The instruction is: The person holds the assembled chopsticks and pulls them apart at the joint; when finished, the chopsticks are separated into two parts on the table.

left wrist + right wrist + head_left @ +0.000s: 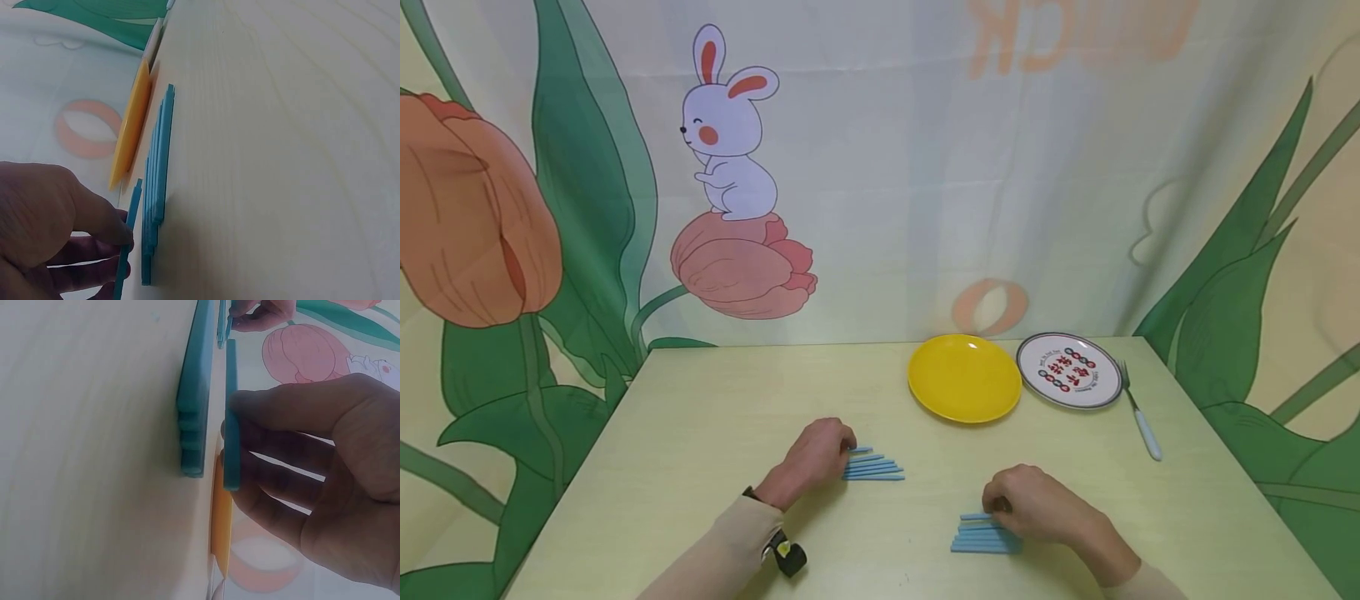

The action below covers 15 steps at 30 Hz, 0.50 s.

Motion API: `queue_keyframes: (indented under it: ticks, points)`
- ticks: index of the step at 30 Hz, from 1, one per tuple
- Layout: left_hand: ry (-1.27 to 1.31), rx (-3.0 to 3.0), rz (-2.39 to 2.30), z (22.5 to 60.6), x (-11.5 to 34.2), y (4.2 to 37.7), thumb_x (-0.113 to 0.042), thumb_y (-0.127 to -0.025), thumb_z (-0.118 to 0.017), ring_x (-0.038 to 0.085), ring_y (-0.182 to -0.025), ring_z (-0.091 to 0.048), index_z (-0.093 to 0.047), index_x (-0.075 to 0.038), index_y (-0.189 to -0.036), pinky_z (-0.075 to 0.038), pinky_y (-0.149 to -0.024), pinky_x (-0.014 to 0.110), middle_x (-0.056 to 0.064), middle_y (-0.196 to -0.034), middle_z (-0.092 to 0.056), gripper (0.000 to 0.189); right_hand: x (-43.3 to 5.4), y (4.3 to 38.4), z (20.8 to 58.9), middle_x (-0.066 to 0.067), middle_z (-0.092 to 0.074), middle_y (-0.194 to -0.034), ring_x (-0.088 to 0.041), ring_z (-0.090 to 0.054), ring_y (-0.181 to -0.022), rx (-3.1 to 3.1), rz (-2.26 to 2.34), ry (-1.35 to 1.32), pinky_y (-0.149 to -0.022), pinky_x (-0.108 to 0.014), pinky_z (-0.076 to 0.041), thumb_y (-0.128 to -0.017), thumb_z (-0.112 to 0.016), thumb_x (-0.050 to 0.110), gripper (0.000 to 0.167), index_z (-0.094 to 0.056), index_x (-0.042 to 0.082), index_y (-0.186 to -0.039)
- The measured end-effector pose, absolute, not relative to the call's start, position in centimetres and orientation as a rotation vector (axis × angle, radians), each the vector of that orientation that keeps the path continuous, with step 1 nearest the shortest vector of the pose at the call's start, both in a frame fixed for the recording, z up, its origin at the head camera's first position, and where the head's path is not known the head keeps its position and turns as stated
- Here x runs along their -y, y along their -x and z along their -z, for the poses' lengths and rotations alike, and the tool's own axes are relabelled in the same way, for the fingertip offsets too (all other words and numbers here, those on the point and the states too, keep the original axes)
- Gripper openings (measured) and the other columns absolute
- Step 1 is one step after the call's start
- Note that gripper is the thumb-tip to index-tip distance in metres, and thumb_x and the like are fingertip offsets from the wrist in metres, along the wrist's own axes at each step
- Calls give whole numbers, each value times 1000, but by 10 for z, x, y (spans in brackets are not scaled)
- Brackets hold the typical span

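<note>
Two groups of thin blue sticks lie side by side on the pale table, one near each hand. My left hand [820,450] pinches a single blue stick [129,228] between thumb and fingers, just beyond the left group of sticks [876,477]. In the right wrist view, another blue stick [232,450] is held upright in the picture between the thumb and fingers of my right hand [1037,504]. That stick is at the far side of the right group [985,548], whose right end is partly covered by the hand in the head view.
A yellow plate [965,379] lies at the back of the table. Beside it, a white plate with a dark rim [1070,371] carries red printing. A fork [1142,421] with a pale handle lies at the right. Behind hangs a printed curtain [880,167].
</note>
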<state>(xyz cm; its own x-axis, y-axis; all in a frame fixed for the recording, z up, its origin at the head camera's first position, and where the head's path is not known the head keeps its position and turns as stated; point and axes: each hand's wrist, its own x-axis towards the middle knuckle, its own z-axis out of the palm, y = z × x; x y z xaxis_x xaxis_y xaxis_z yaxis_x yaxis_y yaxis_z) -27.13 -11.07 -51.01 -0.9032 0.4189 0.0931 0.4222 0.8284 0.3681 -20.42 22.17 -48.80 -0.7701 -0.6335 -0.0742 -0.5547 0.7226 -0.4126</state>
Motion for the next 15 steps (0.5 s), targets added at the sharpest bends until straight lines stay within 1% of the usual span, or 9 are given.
queue_keyframes:
  ticks: [5, 12, 15]
  points:
    - [685, 2997, 605, 512, 111, 272, 2, -82, -61, 16, -77, -59, -76, -5, -89, -51, -73, 34, 4, -84, -68, 18, -221, 204, 488, 16, -60, -73, -1, -48, -64, -2713, 546, 938, -63, -22, -47, -81, -74, 8, 9, -74, 17, -81]
    - [677, 3004, 569, 518, 112, 274, 0, -82, -63, 14, -78, -59, -77, -7, -88, -51, -73, 32, 1, -84, -68, 17, -220, 205, 490, 16, -60, -73, -1, -48, -65, -2714, 533, 937, -64, -22, -47, -81, -73, 8, 10, -74, 18, -80]
    - [678, 3009, 561, 517, 112, 274, 0, -82, -63, 13, -77, -59, -77, -7, -88, -51, -73, 32, 1, -85, -68, 17, -220, 205, 491, 16, -61, -73, -1, -48, -65, -2718, 524, 937, -65, -23, -48, -81, -73, 8, 10, -74, 18, -80]
